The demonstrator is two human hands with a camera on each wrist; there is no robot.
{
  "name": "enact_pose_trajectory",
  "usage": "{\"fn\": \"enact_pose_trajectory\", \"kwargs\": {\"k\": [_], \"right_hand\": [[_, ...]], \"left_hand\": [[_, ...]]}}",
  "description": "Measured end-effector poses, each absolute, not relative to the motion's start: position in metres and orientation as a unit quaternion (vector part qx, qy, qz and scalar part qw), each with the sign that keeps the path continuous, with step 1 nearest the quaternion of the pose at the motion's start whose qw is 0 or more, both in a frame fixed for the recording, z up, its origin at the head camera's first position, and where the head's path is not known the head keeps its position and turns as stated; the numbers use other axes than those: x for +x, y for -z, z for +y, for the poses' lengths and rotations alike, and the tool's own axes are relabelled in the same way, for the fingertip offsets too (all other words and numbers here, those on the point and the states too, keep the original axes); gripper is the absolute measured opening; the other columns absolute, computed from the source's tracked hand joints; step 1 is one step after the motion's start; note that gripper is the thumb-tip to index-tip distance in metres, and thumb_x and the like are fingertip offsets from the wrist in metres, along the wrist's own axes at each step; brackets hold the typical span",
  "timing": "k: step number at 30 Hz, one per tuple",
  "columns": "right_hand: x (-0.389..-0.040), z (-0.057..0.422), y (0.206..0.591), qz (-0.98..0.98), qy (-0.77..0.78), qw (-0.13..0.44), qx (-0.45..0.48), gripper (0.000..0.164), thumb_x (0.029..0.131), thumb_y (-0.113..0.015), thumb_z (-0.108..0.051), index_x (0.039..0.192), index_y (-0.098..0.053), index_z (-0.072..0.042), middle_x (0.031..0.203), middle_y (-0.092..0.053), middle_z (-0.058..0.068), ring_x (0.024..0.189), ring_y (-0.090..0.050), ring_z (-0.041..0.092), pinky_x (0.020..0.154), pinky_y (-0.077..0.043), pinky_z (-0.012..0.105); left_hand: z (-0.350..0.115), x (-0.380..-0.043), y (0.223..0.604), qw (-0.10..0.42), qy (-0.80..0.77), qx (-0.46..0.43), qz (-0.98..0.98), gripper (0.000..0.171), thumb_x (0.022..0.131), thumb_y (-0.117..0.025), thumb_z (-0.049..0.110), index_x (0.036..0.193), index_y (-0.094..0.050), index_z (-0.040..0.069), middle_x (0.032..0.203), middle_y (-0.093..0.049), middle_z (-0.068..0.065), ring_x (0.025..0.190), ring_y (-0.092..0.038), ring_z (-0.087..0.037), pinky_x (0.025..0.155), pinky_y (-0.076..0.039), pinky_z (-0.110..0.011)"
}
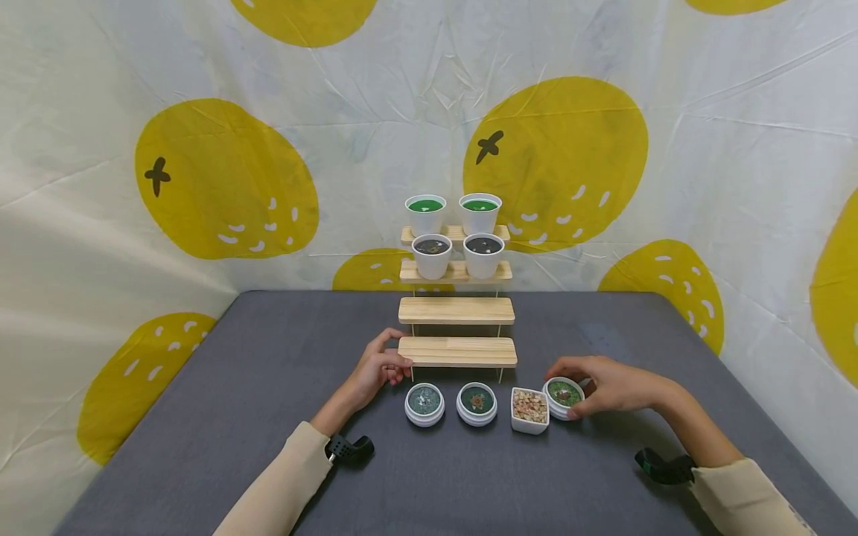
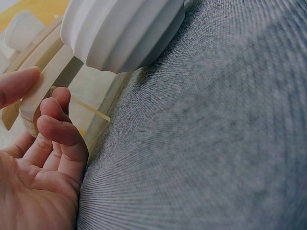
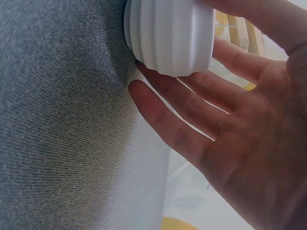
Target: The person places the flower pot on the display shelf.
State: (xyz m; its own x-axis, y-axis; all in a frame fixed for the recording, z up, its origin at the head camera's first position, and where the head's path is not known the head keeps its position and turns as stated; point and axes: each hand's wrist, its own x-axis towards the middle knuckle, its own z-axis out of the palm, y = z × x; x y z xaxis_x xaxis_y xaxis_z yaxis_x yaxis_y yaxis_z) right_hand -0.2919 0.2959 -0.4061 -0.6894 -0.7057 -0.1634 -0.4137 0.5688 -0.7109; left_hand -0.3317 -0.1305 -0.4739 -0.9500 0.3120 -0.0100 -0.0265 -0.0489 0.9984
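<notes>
My left hand [image 1: 377, 367] grips the left end of the lowest plank [image 1: 457, 351] of a stepped wooden stand. In the left wrist view, the thumb [image 2: 19, 86] lies along one side of the plank [image 2: 42, 93], with curled fingers around its end. My right hand [image 1: 620, 383] holds a round white pot [image 1: 564, 396] with a green filling, thumb on the near side and fingers around the far side. Its ribbed wall [image 3: 170, 38] shows in the right wrist view, low by the tabletop. Right beside it sits a square white pot [image 1: 529, 411] with a speckled pinkish-brown filling.
Two more round pots, one grey-green [image 1: 424, 405] and one dark green [image 1: 477, 404], stand before the stand. Two white cups with green contents [image 1: 425, 214] occupy the top plank; two with dark contents [image 1: 432, 257] sit one level down. A fruit-printed cloth [image 1: 389, 149] hangs behind.
</notes>
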Motion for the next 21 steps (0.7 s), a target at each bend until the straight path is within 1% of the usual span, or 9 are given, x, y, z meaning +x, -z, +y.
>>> {"fn": "enact_pose_trajectory", "kwargs": {"k": [9,12,16,21], "right_hand": [[-0.2914,0.2944,0.4079,0.864,0.327,0.225,-0.31,0.06,0.088,-0.082,-0.031,0.136,-0.057,-0.006,0.135,-0.064,0.013,0.118,-0.062,0.027,0.084,-0.057,0.033],[-0.291,0.2949,0.4097,0.867,0.325,0.223,-0.306,0.06,0.088,-0.082,-0.031,0.136,-0.057,-0.006,0.134,-0.065,0.012,0.117,-0.062,0.024,0.084,-0.057,0.032],[-0.2916,0.2955,0.4107,0.87,0.323,0.211,-0.308,0.058,0.088,-0.081,-0.032,0.135,-0.057,-0.007,0.131,-0.066,0.009,0.113,-0.063,0.018,0.084,-0.057,0.031],[-0.2936,0.2947,0.4114,0.872,0.324,0.196,-0.311,0.057,0.089,-0.081,-0.032,0.135,-0.058,-0.007,0.126,-0.067,0.006,0.109,-0.063,0.015,0.084,-0.057,0.03]], "left_hand": [[-0.1304,-0.3314,0.4755,0.119,-0.72,0.099,0.676,0.05,0.087,-0.063,0.003,0.133,-0.045,0.006,0.067,-0.066,-0.002,0.053,-0.053,-0.011,0.05,-0.043,-0.023],[-0.1297,-0.3319,0.4765,0.118,-0.722,0.097,0.675,0.049,0.087,-0.064,0.002,0.133,-0.046,0.007,0.066,-0.066,-0.003,0.052,-0.053,-0.011,0.049,-0.043,-0.023],[-0.1291,-0.3331,0.4773,0.118,-0.724,0.097,0.673,0.051,0.086,-0.063,0.002,0.133,-0.044,0.006,0.066,-0.066,-0.002,0.052,-0.053,-0.011,0.05,-0.043,-0.023],[-0.1299,-0.3336,0.4762,0.116,-0.731,0.1,0.665,0.05,0.086,-0.063,0.001,0.132,-0.043,0.004,0.066,-0.066,-0.003,0.053,-0.055,-0.012,0.05,-0.043,-0.024]]}}
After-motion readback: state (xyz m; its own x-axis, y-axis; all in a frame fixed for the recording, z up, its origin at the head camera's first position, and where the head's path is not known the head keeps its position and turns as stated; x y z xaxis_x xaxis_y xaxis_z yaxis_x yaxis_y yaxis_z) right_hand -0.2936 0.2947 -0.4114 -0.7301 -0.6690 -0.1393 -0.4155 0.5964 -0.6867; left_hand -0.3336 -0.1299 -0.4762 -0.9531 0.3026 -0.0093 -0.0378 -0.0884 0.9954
